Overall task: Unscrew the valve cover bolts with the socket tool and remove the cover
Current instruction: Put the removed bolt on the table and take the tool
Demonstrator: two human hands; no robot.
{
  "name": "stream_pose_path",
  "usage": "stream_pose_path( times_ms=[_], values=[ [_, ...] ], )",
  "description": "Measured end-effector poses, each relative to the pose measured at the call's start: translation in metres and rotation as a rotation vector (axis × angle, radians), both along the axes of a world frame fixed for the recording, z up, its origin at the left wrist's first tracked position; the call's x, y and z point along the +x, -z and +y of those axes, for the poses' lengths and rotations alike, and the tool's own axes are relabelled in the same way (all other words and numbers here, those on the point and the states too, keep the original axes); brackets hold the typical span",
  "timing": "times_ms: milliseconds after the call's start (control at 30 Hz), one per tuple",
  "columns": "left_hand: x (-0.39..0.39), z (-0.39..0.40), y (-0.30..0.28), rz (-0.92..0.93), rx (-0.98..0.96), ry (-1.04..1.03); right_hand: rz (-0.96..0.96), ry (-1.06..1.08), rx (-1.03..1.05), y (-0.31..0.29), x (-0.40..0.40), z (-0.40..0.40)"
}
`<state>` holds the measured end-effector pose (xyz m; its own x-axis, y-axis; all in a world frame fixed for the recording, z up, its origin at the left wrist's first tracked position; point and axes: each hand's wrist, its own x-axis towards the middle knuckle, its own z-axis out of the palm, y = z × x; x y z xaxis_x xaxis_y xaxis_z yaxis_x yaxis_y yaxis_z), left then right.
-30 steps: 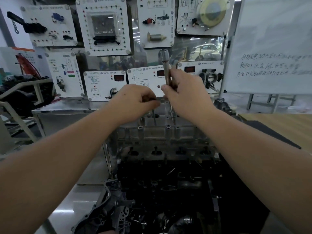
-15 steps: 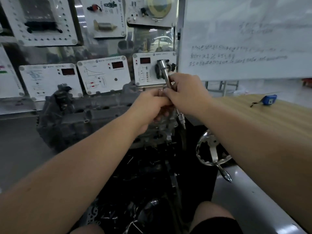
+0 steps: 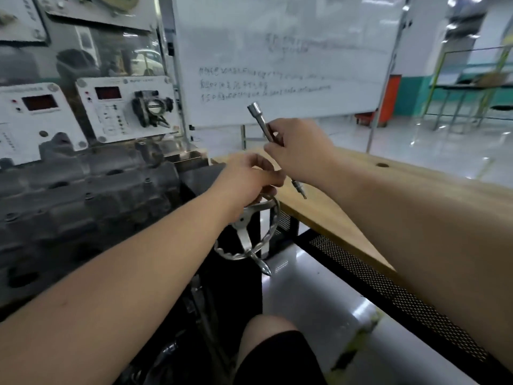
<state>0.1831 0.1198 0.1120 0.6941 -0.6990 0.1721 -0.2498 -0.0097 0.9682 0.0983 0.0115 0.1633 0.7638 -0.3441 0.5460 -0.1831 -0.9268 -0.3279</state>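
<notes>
Both hands have come off the engine top since a second ago; the view has swung right, toward the wooden workbench [image 3: 347, 190].

Right hand [image 3: 301, 150] grips the socket tool [image 3: 262, 122] mid-shaft, fingers curled round it. The tool is tilted, its socket end up-left in front of the whiteboard [image 3: 277, 51], its thin tip [image 3: 299, 188] poking out below the hand over the bench's near-left edge. It looks like a bolt may be on the tip; too blurred to tell.

Left hand [image 3: 249, 176] is loosely curled just beside the right, above the stand's handwheel [image 3: 249, 240]. Can't tell if it holds anything.

Engine and valve cover [image 3: 83, 190] sit at left, apart from both hands; cover not lifted.

Read: one bolt likely out and being carried to the bench. More bolts probably remain.
</notes>
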Motion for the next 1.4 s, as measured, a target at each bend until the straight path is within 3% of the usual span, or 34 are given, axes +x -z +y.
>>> stream_pose_path(
  times_ms=[200, 367, 500, 600, 1033, 1400],
  values=[
    [-0.061, -0.089, 0.051, -0.104, 0.177, 0.168, 0.133, 0.192, 0.057, 0.009, -0.071, -0.068],
    [-0.126, -0.147, 0.091, -0.312, 0.26, 0.347, 0.192, 0.353, 0.245, 0.032, -0.133, -0.122],
    [-0.166, -0.173, 0.106, -0.563, 0.322, 0.467, 0.221, 0.466, 0.321, 0.048, -0.174, -0.153],
    [-0.187, -0.188, 0.112, -0.652, 0.316, 0.494, 0.233, 0.532, 0.335, 0.053, -0.198, -0.17],
    [-0.26, -0.221, 0.123, -0.764, 0.29, 0.691, 0.194, 0.596, 0.302, 0.049, -0.266, -0.197],
    [-0.219, -0.202, 0.118, -0.725, 0.34, 0.69, 0.161, 0.527, 0.296, 0.051, -0.233, -0.184]
  ],
)
